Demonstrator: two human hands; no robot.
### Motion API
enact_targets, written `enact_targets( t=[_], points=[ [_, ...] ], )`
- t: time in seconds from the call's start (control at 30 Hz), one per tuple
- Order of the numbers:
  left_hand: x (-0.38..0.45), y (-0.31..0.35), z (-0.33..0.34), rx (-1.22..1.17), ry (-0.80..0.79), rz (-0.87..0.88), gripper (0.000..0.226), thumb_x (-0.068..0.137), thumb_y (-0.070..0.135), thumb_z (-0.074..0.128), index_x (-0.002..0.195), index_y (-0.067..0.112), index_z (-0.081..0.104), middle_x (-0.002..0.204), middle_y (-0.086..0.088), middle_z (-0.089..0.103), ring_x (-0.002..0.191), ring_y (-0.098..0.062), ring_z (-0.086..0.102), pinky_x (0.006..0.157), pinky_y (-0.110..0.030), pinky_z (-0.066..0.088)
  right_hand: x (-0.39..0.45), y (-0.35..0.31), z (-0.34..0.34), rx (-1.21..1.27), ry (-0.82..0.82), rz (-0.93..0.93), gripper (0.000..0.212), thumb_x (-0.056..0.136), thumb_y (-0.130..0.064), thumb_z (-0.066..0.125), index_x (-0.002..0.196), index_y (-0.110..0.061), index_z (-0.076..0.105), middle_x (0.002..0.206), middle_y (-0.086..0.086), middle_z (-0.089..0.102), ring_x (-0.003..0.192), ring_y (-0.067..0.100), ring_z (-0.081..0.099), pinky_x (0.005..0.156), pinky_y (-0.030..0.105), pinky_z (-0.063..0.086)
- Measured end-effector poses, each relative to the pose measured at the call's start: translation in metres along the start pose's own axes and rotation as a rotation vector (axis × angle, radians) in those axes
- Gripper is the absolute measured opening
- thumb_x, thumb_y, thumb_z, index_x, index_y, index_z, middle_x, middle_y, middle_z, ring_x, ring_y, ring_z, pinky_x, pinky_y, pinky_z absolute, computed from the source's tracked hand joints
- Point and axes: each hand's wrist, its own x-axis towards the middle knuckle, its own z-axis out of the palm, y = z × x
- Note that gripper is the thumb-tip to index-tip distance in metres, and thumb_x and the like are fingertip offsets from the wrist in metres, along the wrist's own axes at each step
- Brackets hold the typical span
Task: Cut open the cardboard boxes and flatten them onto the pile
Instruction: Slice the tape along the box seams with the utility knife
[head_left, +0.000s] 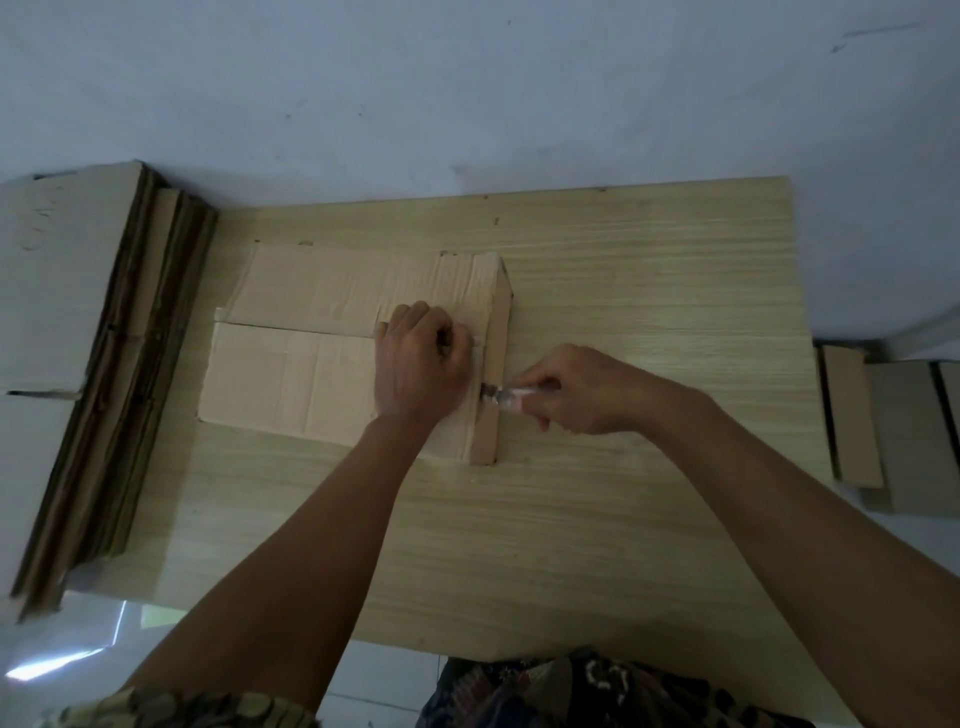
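Head cam here, and closest to me at the bottom edge I've got a bit of patterned clothing (571, 686) and both bare forearms reaching out over the light wood table (649, 291). My right hand (582, 389) is curled tight around a small cutter (506, 399), clear-ish handle with a dark tip, and that tip sits right against the right-hand end face of the cardboard box (311, 338), roughly halfway along that face. Can't really make out the blade itself, it's blurry. My left hand (421, 364) rests on top of the box near that same right end, fingers curled under with the knuckles up, pressing down by the centre seam; I honestly can't tell if it's pinching something like tape or just bunched up. The box lies low and flat-ish in the middle of the table, its long top flaps meeting along a seam that runs left to right. Off to the left there's the pile of flattened cardboard (78, 322), stacked thick and hanging past the table's edge. Over on the far right, below table level, more cardboard pieces (883, 431) are standing. Behind it all is a plain pale wall (467, 88).
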Motion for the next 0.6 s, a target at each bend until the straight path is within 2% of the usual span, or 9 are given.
enact_targets(
  t=[0.1,0.17,0.27,0.33,0.43,0.53,0.6],
  points=[
    [0.002,0.002,-0.004,-0.004,0.019,0.017,0.022,0.089,0.026,0.052,0.069,0.019,0.049,0.069,-0.001,0.05,0.07,-0.022,0.045,0.071,-0.04,0.037,0.002,0.002,0.017,0.14,0.067,-0.005,0.023,0.1,-0.036,0.06,0.109,-0.024,0.077,0.079,0.0,0.071,0.06,0.005,0.058,0.064,0.031,0.05],
    [-0.001,0.006,-0.009,-0.011,0.056,0.034,0.02,0.088,0.024,0.053,0.069,0.02,0.046,0.069,0.0,0.048,0.07,-0.02,0.043,0.07,-0.038,0.035,0.009,0.001,0.025,0.157,0.118,-0.013,0.023,0.1,-0.034,0.059,0.108,-0.02,0.076,0.08,0.0,0.072,0.058,0.003,0.058,0.063,0.032,0.052],
    [-0.008,0.006,-0.022,-0.015,0.117,0.074,0.023,0.084,0.022,0.058,0.065,0.019,0.045,0.065,0.0,0.047,0.067,-0.02,0.043,0.066,-0.036,0.032,0.004,0.001,0.026,0.222,0.195,-0.023,0.018,0.099,-0.029,0.061,0.106,-0.025,0.076,0.074,-0.002,0.071,0.048,-0.001,0.055,0.05,0.022,0.046],
    [-0.02,0.005,-0.031,-0.019,0.129,0.113,0.027,0.082,0.021,0.06,0.064,0.022,0.04,0.063,0.002,0.044,0.064,-0.019,0.041,0.063,-0.037,0.032,-0.004,0.011,0.026,0.272,0.328,-0.042,0.014,0.097,-0.028,0.063,0.104,-0.029,0.076,0.071,-0.001,0.071,0.047,0.003,0.057,0.05,0.028,0.049],
    [-0.038,0.001,-0.045,-0.053,0.14,0.17,0.033,0.081,0.021,0.061,0.064,0.025,0.034,0.061,0.006,0.038,0.062,-0.017,0.038,0.063,-0.039,0.032,-0.011,0.027,0.041,0.238,0.55,0.031,0.009,0.093,-0.036,0.063,0.098,-0.033,0.07,0.072,-0.005,0.07,0.06,0.015,0.067,0.06,0.039,0.057],
    [-0.045,0.0,-0.058,-0.079,0.154,0.226,0.033,0.079,0.017,0.062,0.063,0.025,0.034,0.062,0.009,0.034,0.063,-0.014,0.034,0.064,-0.036,0.028,-0.012,0.037,0.077,0.147,0.658,0.153,0.013,0.098,-0.038,0.056,0.101,-0.029,0.065,0.083,-0.006,0.067,0.08,0.021,0.066,0.066,0.034,0.049],
    [-0.047,0.0,-0.068,-0.086,0.158,0.244,0.031,0.076,0.014,0.06,0.061,0.023,0.035,0.063,0.009,0.033,0.063,-0.014,0.034,0.063,-0.036,0.028,-0.012,0.044,0.103,0.145,0.704,0.21,0.02,0.101,-0.034,0.05,0.115,-0.028,0.064,0.1,0.001,0.065,0.094,0.025,0.063,0.073,0.033,0.044]
  ],
)
